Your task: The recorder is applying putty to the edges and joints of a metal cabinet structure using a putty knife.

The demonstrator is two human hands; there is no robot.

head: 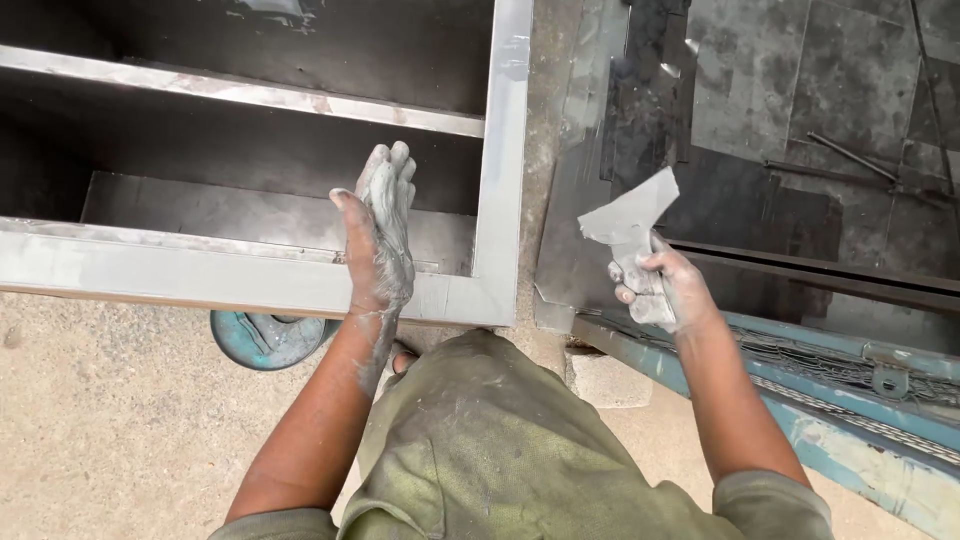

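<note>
Left hand [380, 235]: flat, fingers together, putty-coated, resting on grey metal frame [250, 275]. Right hand [655, 285]: gripping scraper [628, 215], held off the frame. Best practice: thin, even strokes along the rail.

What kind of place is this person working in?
Probably a metal workshop or fabrication yard. A grey metal cabinet frame lies on a dusty concrete floor, the right hand holds a putty-smeared scraper, and metal rods lie nearby.
</note>
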